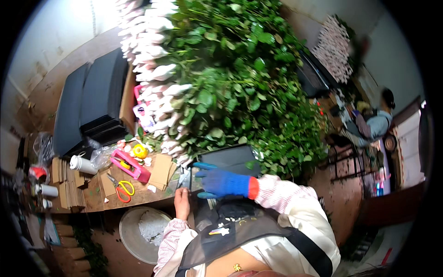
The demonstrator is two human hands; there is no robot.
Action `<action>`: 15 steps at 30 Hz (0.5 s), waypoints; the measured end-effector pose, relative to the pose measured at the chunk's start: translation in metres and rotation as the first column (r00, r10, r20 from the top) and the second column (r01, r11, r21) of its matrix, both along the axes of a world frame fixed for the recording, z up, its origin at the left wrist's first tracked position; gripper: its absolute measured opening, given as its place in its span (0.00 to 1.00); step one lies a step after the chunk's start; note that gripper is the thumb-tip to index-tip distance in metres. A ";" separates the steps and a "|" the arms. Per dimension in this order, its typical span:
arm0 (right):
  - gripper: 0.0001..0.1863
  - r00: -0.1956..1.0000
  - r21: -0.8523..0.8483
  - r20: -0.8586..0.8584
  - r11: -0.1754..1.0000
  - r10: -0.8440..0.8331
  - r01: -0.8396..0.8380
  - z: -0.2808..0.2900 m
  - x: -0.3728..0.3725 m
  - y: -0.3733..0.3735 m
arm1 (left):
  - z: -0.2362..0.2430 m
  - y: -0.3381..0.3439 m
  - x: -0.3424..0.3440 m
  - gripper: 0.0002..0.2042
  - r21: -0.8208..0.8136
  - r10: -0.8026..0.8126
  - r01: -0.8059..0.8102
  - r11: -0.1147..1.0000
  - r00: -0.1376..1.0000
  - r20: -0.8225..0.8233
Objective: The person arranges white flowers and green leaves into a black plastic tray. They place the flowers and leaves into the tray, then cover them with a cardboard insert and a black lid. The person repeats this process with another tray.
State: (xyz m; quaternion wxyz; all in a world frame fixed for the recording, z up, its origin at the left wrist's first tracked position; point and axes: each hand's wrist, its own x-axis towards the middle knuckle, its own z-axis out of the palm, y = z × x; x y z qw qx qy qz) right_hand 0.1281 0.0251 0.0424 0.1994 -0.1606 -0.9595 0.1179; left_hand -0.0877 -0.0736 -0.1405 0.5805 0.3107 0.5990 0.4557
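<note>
My left hand (182,203) is bare and low at the table's front edge, its fingers drawn together. Right above its fingertips is a thin whitish-grey piece (184,177), too small to name. My right hand (226,182) wears a blue knitted glove with a red cuff. Its fingers stretch out leftward, apart, near that piece and in front of a dark flat sheet (230,157). Beyond both hands lies a tall pile of leafy green flower stems (244,78), the flower heads (157,74) sheathed in white sleeves on the left.
On the wooden table (94,196) are scissors (122,190), a pink tape dispenser (134,168), a yellow roll (140,151), cardboard pieces (161,171) and a white cup (83,164). Black sheets (104,92) stand behind. A round bin (131,235) sits below; a person (376,124) works far right.
</note>
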 end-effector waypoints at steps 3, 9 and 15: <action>0.17 0.997 -0.015 0.042 0.997 -0.070 0.071 0.062 0.017 -0.008 | 0.017 0.032 0.018 0.19 0.162 -0.146 0.138 0.977 0.988 0.043; 0.09 0.891 -0.165 -0.029 0.881 -0.454 0.443 0.153 0.079 -0.059 | 0.133 0.094 0.097 0.33 0.125 -0.230 0.338 0.933 0.294 0.928; 0.25 -0.227 -0.941 -0.264 0.199 -0.937 0.273 0.052 0.184 -0.190 | 0.242 0.079 0.147 0.42 0.527 -0.578 0.396 0.752 0.014 0.816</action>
